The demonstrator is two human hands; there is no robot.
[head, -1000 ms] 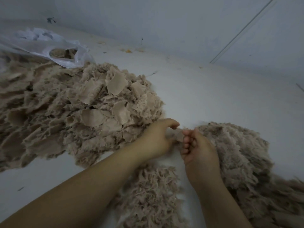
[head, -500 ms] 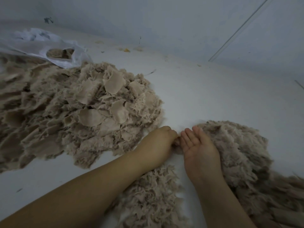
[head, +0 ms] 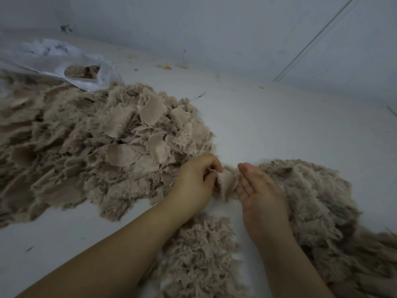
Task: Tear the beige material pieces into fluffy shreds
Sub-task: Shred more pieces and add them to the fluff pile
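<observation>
A big heap of beige material pieces (head: 90,147) covers the left of the white surface, with flat patches showing among frayed edges. On the right lies a heap of fluffy shreds (head: 318,207). A smaller frayed heap (head: 199,254) sits between my forearms. My left hand (head: 193,183) pinches one beige piece (head: 226,182) with curled fingers. My right hand (head: 257,190) is palm up beside that piece, fingers straight, resting against the fluffy heap.
A white plastic bag (head: 53,61) holding more beige material lies at the back left. A pale wall (head: 214,29) rises behind the white surface (head: 279,125). Small crumbs and specks lie along the wall's foot.
My right hand let go of the piece and opened palm up. My left hand has lifted a beige piece into view between the hands.
</observation>
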